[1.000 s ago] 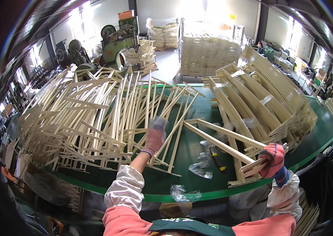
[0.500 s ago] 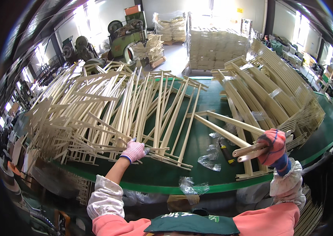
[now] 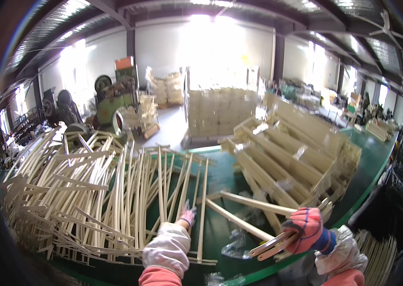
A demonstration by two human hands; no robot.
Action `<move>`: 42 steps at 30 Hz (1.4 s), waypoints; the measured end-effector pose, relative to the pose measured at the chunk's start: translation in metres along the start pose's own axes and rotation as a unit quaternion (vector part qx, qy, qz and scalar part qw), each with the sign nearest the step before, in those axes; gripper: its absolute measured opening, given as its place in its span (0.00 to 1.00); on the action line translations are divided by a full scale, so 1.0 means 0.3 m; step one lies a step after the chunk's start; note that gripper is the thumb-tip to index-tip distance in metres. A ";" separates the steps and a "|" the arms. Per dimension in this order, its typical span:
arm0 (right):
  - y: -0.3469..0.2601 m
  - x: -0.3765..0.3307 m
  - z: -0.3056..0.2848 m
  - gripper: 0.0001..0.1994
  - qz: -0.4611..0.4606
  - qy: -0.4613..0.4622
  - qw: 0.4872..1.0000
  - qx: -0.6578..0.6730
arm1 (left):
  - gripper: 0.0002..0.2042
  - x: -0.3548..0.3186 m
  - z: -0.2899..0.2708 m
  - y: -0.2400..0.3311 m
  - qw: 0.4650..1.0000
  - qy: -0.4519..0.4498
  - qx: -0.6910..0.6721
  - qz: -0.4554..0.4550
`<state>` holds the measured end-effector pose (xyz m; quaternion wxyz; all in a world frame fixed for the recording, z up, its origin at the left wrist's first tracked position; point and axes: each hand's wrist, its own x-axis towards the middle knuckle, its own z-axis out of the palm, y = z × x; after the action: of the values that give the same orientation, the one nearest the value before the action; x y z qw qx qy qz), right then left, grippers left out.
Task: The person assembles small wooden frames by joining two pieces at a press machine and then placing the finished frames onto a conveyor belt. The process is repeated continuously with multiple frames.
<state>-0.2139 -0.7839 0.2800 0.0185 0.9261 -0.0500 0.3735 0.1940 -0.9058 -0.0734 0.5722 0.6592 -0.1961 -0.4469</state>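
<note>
My right hand point(image 3: 302, 229), in a red and blue work glove, is closed around beige metal leg frames point(image 3: 272, 246). Their flat, holed ends poke out to the left of the fist, and long beige tubes point(image 3: 254, 202) slant away from it over the table. Fingers stretched forward, my left hand point(image 3: 188, 216) in a pink glove reaches to the right side of a loose pile of similar beige frames point(image 3: 96, 195). It is blurred and appears to hold nothing; whether it touches a tube I cannot tell.
Plastic-wrapped beige frames point(image 3: 296, 155) are stacked on the right of the green table point(image 3: 370, 174). Crumpled clear wrap point(image 3: 236, 245) lies between the hands. Beyond stand a wrapped pallet stack point(image 3: 220, 114) and a green machine point(image 3: 107, 107). More beige bars point(image 3: 375, 255) sit at lower right.
My left hand has moved forward and right from the near ends of the pile, its fingers now extended. My right hand keeps its grip. The view has tilted up and turned right.
</note>
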 end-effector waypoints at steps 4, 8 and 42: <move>-0.011 0.014 -0.002 0.11 0.018 -0.038 0.999 -0.019 | 0.20 0.162 -0.199 -0.070 0.354 -0.109 0.903 0.215; -0.011 0.008 -0.005 0.11 0.018 -0.018 1.000 -0.015 | 0.29 0.281 -0.366 0.050 0.254 0.085 0.933 0.240; 0.476 0.378 -0.385 0.11 -0.253 -0.045 0.961 -0.100 | 0.09 -0.289 0.040 -0.078 0.345 -0.229 0.884 0.218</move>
<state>-0.2274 -0.9266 0.4415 0.2031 0.9177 0.1484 0.3075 0.1329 -0.8397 -0.0628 -0.3327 0.5878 -0.7374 -0.0064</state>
